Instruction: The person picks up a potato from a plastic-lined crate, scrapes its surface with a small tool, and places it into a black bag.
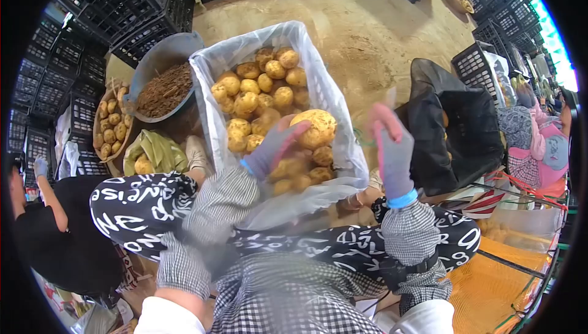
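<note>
My left hand (273, 148), in a grey and pink glove, grips a large yellow potato (315, 127) above a crate lined with white plastic (336, 102). Several potatoes (247, 102) lie inside that crate, some with brown soil on them. To the right of the crate my right hand (393, 150), gloved the same way, is raised with its fingers curled together. A pale, thin, blurred shape shows by its fingertips; what the fingers hold cannot be made out.
Left stand a bucket of brown soil-like matter (164, 92), a basket of potatoes (113, 127) and a green bag (158, 153). Right is a black-lined container (453, 132). Black crates (125, 3) are stacked behind. Other people sit at the far left (61, 236) and right (539, 138).
</note>
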Tool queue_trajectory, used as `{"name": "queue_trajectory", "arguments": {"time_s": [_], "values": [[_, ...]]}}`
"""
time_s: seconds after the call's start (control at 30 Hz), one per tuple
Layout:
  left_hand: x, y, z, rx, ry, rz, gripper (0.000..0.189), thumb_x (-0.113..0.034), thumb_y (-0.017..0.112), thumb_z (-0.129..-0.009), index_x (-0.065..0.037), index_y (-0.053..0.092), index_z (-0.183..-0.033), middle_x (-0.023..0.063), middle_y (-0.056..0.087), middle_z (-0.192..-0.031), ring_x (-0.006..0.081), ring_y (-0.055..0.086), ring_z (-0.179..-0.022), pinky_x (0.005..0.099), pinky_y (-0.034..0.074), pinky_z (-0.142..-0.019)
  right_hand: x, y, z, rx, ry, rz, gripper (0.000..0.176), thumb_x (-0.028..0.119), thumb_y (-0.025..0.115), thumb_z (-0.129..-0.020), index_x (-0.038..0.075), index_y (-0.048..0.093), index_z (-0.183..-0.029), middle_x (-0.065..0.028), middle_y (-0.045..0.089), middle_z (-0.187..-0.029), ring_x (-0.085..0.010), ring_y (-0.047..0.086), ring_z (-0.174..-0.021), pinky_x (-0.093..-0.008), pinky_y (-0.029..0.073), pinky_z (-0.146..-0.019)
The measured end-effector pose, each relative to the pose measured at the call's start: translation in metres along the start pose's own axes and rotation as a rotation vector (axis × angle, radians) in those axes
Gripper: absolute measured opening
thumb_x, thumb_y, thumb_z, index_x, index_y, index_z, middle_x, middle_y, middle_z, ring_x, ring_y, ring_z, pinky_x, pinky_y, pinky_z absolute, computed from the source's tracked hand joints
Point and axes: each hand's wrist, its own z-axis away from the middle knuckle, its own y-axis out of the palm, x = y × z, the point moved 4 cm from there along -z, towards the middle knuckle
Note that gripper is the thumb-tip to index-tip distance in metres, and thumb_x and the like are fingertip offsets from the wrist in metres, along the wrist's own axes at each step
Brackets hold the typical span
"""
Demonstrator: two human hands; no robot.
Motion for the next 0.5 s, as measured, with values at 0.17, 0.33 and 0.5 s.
{"name": "queue_trajectory", "arguments": {"time_s": [0.17,0.33,0.5], "values": [[-0.009,0.038,0.078,0.393,-0.103,0.687,0.061,-0.052,0.041,-0.102,-0.009,0.041,-0.145,0.0088,0.057,-0.135,0.0183,0.062,-0.112,0.0288,0.06,-0.078,0.015,0.07,0.061,0.539,-0.019,0.17,0.081,0.011,0.081,-0.079,-0.001,0.037,-0.146,-0.0089,0.054,-0.133,-0.0143,0.057,-0.113,-0.0283,0.048,-0.096],[0.009,0.033,0.091,0.043,0.341,-0.004,0.057,-0.043,0.043,-0.104,-0.004,0.038,-0.145,0.0115,0.055,-0.129,0.0218,0.057,-0.116,0.0341,0.052,-0.092,-0.017,0.071,0.082,0.444,0.143,0.157,0.096,0.011,0.088,-0.069,0.002,0.033,-0.147,-0.0091,0.054,-0.129,-0.0159,0.056,-0.116,-0.031,0.048,-0.099],[-0.01,0.043,0.1,-0.04,0.442,-0.157,0.05,-0.03,0.049,-0.104,0.001,0.038,-0.142,0.0104,0.058,-0.121,0.0183,0.061,-0.107,0.0315,0.052,-0.091,-0.025,0.073,0.088,0.375,0.182,0.146,0.093,0.007,0.087,-0.067,0.004,0.036,-0.145,-0.0088,0.054,-0.127,-0.0167,0.056,-0.116,-0.0314,0.048,-0.099]]}}
